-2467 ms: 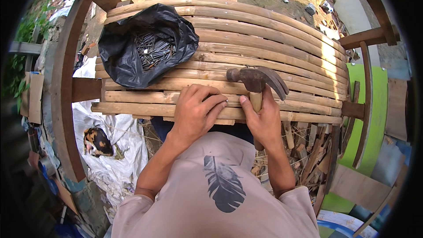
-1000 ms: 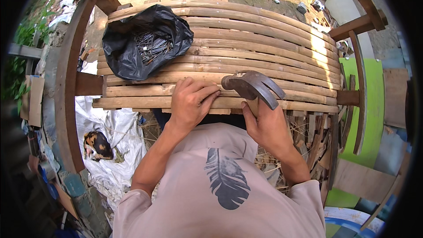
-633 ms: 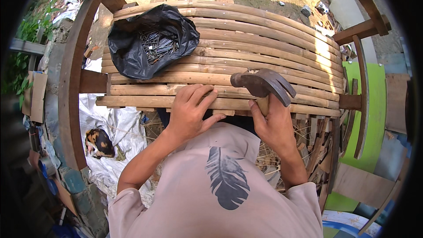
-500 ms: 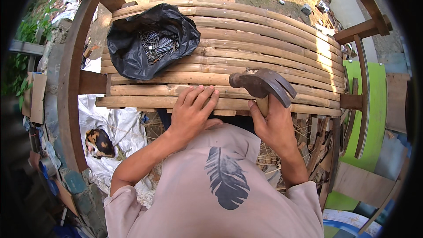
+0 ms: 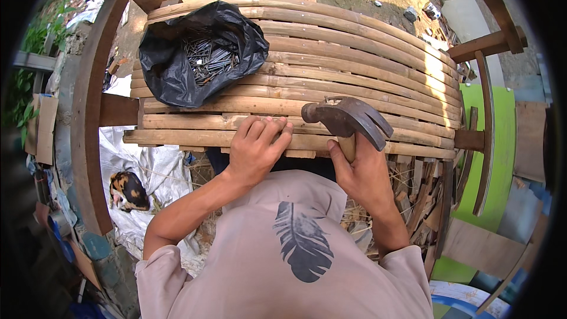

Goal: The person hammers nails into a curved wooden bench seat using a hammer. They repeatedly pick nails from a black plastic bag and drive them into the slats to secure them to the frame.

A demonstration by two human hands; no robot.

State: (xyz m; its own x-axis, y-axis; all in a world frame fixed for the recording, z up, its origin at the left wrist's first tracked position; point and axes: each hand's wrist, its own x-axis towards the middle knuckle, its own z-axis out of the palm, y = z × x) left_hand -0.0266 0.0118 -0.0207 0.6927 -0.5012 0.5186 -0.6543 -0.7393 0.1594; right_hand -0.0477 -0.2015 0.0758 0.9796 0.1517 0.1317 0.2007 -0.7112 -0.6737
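Observation:
My right hand (image 5: 366,171) is closed round the handle of a claw hammer (image 5: 348,119). The hammer's dark metal head is held over the near slats, its claw toward the right. My left hand (image 5: 257,150) lies over the front edge of a bamboo slat bench (image 5: 354,41), its fingers bent and closed on the near bamboo slats (image 5: 189,137). Its fingertips are partly hidden. Beyond that hand, a crumpled black plastic bag (image 5: 168,77) sits on the bench with its mouth spread. Many loose nails (image 5: 209,59) lie inside it.
Dark wooden posts (image 5: 88,124) rise at both sides of the bench. Down on the left, a patched cat (image 5: 129,191) lies on white sheeting (image 5: 171,171). Wood scraps (image 5: 416,201) lie beneath the bench at right, by a green panel (image 5: 493,142).
The fingers of my left hand have curled from flatter on the slats. My right hand and the hammer have shifted slightly left, as has the whole view.

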